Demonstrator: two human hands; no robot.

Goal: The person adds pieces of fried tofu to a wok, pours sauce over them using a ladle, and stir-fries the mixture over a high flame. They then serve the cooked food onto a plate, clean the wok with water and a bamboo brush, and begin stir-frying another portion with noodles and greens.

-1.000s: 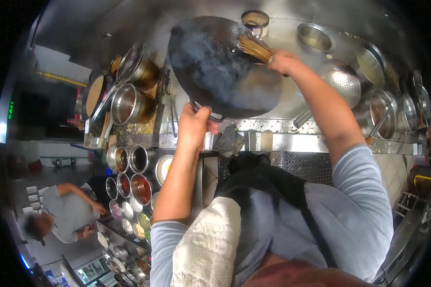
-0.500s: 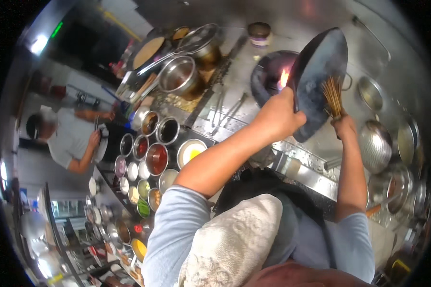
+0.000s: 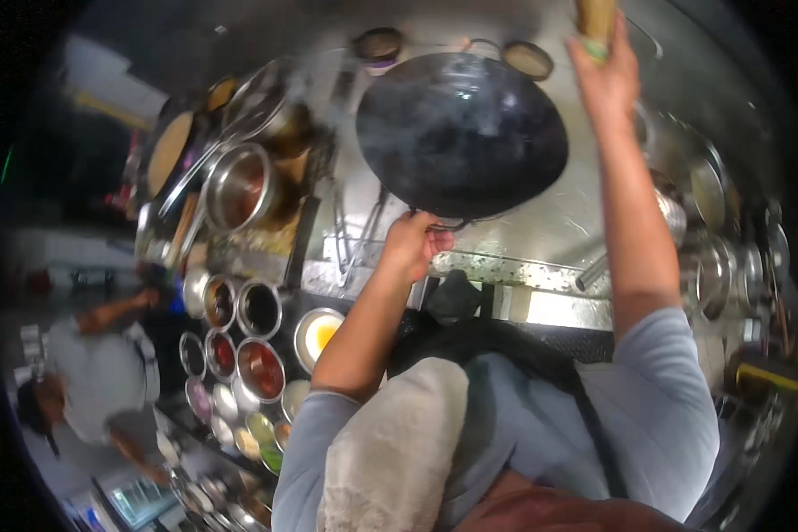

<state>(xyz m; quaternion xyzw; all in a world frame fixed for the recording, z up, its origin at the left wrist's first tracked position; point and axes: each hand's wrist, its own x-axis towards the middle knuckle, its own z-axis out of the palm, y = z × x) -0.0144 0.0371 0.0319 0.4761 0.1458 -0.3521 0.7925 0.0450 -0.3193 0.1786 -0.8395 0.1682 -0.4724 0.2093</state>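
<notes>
A black wok (image 3: pixel 461 133) sits level over the stove, its inside dark, with faint smoke or steam above it. My left hand (image 3: pixel 414 246) grips the loop handle on its near side. Out at the far right, my right hand (image 3: pixel 610 75) is closed round a bamboo wok brush (image 3: pixel 597 19), whose upper part is cut off by the picture's edge. No flame shows; the wok covers the burner.
Left of the stove stand a steel saucepan (image 3: pixel 239 188) and a strainer (image 3: pixel 255 97) on a pot. Nearer are several bowls of sauces (image 3: pixel 262 368). Steel bowls and ladles line the right side. A co-worker (image 3: pixel 97 372) stands at far left.
The wok has come down from a steep tilt to level over the burner, and the flame is hidden. My right hand has taken the brush out of the wok, away to the far right.
</notes>
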